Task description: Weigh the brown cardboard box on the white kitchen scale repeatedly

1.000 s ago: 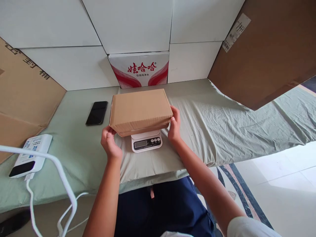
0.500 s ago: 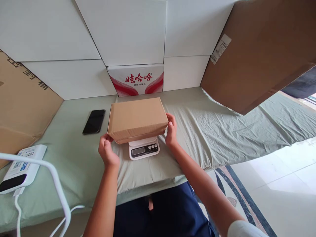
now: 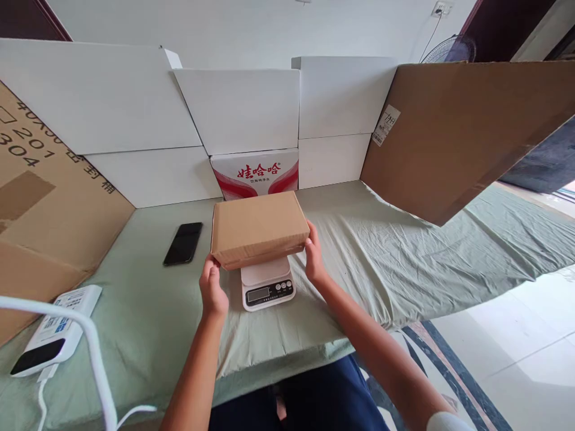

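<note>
A closed brown cardboard box (image 3: 260,227) is held level between both hands, above a white kitchen scale (image 3: 268,292). My left hand (image 3: 212,287) grips the box's near left corner, with the thumb in front and the fingers tucked underneath. On the other side, my right hand (image 3: 314,254) holds the near right corner. The box covers the back of the scale's platform; its dark display and buttons show in front. Whether the box's underside touches the platform is hard to make out.
A black phone (image 3: 182,244) lies on the green cloth (image 3: 148,335) to the left. Nearer stands a white power bank (image 3: 58,329) with a white cable (image 3: 96,353). White boxes (image 3: 242,111), a red-and-white carton (image 3: 256,173) and large cardboard panels (image 3: 449,131) enclose the back and sides.
The camera view has tilted up, so more wall shows. The box sits slightly further back over the scale, uncovering more of the platform. Both hands keep their hold.
</note>
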Demonstrator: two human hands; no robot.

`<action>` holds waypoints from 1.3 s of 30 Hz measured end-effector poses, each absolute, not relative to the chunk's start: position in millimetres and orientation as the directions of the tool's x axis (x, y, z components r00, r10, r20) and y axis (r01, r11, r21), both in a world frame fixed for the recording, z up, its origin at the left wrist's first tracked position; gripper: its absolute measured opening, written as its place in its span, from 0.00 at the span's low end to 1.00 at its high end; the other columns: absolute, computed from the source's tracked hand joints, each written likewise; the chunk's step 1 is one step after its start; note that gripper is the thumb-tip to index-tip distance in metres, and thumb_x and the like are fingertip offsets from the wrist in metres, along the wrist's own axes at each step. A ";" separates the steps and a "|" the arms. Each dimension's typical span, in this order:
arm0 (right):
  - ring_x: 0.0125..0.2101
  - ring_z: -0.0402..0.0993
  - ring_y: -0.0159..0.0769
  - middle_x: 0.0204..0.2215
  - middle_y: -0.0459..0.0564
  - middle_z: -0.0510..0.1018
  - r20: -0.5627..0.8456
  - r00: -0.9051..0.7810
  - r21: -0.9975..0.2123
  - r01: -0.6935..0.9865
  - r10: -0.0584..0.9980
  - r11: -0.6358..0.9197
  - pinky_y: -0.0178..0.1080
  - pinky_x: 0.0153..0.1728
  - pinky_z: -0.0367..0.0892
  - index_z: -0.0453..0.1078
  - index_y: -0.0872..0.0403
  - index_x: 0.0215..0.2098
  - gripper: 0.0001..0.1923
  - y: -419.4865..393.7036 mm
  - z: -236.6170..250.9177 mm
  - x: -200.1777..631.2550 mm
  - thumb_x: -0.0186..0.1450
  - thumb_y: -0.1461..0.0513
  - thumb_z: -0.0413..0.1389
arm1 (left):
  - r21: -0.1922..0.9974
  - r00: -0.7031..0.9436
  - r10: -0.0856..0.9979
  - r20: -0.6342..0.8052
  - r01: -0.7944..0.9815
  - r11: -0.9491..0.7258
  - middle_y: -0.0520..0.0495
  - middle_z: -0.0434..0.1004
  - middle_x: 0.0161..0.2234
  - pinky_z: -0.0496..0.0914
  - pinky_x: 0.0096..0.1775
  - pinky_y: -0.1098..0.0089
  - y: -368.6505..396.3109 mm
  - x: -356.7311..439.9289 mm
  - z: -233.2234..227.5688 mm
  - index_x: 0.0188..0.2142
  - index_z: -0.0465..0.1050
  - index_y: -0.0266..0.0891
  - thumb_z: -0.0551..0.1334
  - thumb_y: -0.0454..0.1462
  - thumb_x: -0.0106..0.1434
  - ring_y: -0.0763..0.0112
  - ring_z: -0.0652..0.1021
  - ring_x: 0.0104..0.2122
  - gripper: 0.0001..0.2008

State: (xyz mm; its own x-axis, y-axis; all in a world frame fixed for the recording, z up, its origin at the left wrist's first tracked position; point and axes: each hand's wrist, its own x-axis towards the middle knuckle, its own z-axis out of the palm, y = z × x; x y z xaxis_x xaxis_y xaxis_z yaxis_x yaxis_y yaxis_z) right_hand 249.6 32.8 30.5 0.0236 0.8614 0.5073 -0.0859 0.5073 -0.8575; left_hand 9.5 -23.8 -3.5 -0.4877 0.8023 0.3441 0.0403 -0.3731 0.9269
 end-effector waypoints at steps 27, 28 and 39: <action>0.74 0.42 0.44 0.73 0.49 0.54 0.400 -0.133 -0.916 -0.053 0.907 0.397 0.55 0.73 0.42 0.50 0.49 0.71 0.39 127.2 7.8 222.2 0.67 0.47 0.53 | 0.970 -0.467 0.884 0.025 -0.202 -0.134 0.32 0.72 0.61 0.66 0.59 0.54 80.9 -40.5 -11.4 0.56 0.74 0.42 0.46 0.68 0.61 0.52 0.73 0.61 0.42; 0.74 0.43 0.43 0.72 0.49 0.55 0.399 -0.131 -0.917 -0.056 0.907 0.395 0.55 0.73 0.42 0.51 0.48 0.71 0.38 127.8 6.7 222.2 0.67 0.47 0.53 | 0.973 -0.468 0.883 0.021 -0.193 -0.126 0.31 0.72 0.61 0.66 0.59 0.53 81.5 -39.7 -13.1 0.56 0.74 0.41 0.46 0.68 0.61 0.51 0.73 0.61 0.42; 0.72 0.50 0.46 0.73 0.50 0.53 0.338 -0.102 -0.938 -0.112 0.936 0.327 0.56 0.72 0.47 0.47 0.47 0.72 0.41 129.4 0.6 223.2 0.66 0.46 0.53 | 0.977 -0.525 0.848 0.074 -0.131 -0.167 0.31 0.69 0.63 0.61 0.64 0.53 81.8 -41.8 -15.6 0.55 0.76 0.40 0.48 0.66 0.63 0.53 0.68 0.65 0.40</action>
State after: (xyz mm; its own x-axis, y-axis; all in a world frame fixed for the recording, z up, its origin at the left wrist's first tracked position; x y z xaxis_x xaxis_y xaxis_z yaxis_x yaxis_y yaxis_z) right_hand 223.2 129.4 0.6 -0.1016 0.9358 0.3377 -0.1124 0.3265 -0.9385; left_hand -41.8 81.8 -15.6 -0.5251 0.8478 0.0742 -0.1311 -0.1667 0.9773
